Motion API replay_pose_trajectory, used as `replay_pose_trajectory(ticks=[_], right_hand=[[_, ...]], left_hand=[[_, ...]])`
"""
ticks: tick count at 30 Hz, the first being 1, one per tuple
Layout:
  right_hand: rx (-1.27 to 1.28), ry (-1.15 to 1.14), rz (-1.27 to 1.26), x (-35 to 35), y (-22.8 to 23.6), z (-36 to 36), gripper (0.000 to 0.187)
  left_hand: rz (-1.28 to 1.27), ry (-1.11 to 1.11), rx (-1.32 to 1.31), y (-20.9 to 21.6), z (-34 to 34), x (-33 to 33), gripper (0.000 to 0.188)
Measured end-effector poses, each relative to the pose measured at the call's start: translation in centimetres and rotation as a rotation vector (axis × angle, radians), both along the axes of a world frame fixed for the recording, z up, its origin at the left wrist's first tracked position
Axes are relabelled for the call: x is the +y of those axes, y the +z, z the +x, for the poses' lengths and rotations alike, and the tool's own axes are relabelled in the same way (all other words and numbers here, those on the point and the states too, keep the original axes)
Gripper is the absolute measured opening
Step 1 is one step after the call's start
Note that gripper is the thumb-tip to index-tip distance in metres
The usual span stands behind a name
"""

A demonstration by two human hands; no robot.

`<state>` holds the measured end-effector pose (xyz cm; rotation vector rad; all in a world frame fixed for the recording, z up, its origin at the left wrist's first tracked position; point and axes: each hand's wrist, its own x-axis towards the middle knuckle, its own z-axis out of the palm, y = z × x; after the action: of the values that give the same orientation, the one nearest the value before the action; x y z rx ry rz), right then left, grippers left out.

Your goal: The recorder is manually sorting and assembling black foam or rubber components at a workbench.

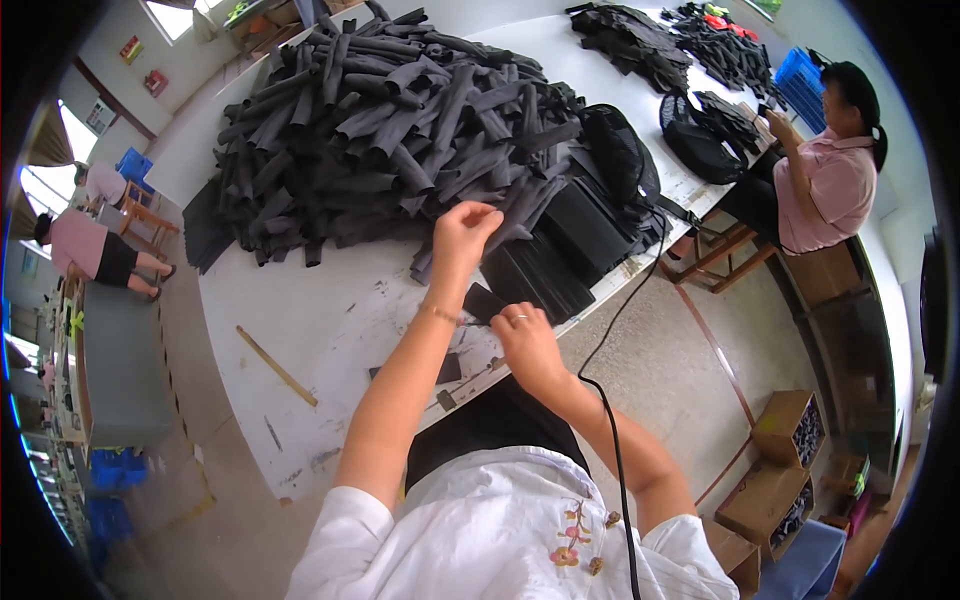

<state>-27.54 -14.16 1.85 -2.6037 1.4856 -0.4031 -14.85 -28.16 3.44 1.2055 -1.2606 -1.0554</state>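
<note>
My left hand (466, 236) is raised over the white table at the near edge of a big heap of dark grey fabric tubes (400, 130). Its fingers are pinched together, and what they hold, if anything, is too small to make out. Lower and nearer the table's front edge, my right hand (530, 345) has its fingers closed at the end of a flat black strip (484, 302). Just right of my hands lie stacks of long black strips (540, 270). Another dark flat piece (445, 368) rests on the table beside my left forearm.
A yellowish wooden stick (277, 366) lies on the white table (240, 300). Black bags (620, 150) stand behind the strips. A black cable (610, 400) hangs along my right arm. A seated co-worker (825, 170) is at the far right; cardboard boxes (785, 430) stand on the floor.
</note>
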Motion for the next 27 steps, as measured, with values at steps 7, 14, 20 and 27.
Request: replay_pose_trajectory(ticks=[7, 14, 20, 27], right_hand=[[-1.567, -0.335, 0.479, 0.6, 2.1, -2.7, 0.024], [-1.690, -0.302, 0.975, -1.6, 8.0, 2.3, 0.039], [-1.908, -0.167, 0.744, -5.4, 6.8, 2.0, 0.016], [-2.013, 0.179, 1.043, -6.0, 6.4, 1.8, 0.033]], left_hand=[[-0.005, 0.137, 0.358, 3.3, 4.2, 8.8, 0.020], [-0.209, 0.206, -0.155, 1.0, 4.5, 12.2, 0.016], [0.018, -0.083, -0.054, 0.6, 5.4, 15.6, 0.011], [-0.003, 0.098, 0.383, 3.1, 8.3, 14.8, 0.029]])
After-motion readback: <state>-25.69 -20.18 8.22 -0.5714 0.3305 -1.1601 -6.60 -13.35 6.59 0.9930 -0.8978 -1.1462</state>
